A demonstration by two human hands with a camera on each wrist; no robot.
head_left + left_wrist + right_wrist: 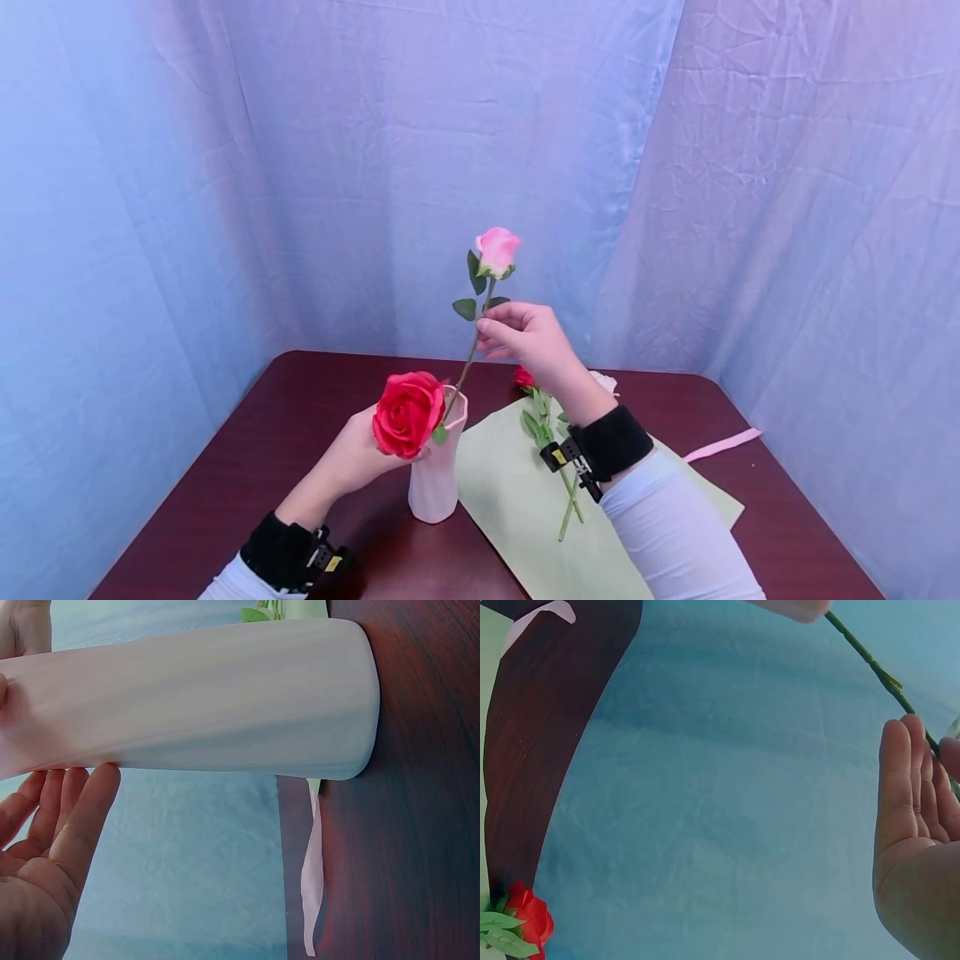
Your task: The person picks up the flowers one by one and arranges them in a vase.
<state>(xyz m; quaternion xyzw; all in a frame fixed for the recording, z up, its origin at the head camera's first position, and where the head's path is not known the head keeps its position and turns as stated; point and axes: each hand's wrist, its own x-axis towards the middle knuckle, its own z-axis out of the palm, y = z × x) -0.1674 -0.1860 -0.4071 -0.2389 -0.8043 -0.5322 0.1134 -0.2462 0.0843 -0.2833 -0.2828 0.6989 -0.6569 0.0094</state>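
A pale pink vase (pixel 433 479) stands upright on the table, gripped near its top by my left hand (pixel 360 450). In the left wrist view, fingertips and thumb touch opposite sides of the vase (pixel 225 705). An open red rose (pixel 408 414) leans left from the vase's mouth, covering part of that hand. My right hand (pixel 536 342) pinches a pink rose (pixel 497 250) by its stem, just below the leaves. This stem slants down into the vase's mouth; its lower end is hidden. In the right wrist view, the green stem (pixel 874 666) runs between thumb and fingers.
Right of the vase, light green wrapping paper (pixel 495 492) lies on the dark wooden table (pixel 247 450). On it are crossed green stems (pixel 567 500), with a red rose (pixel 523 377) and a white flower (pixel 603 381) behind my right arm. A pink ribbon (pixel 723 444) lies farther right.
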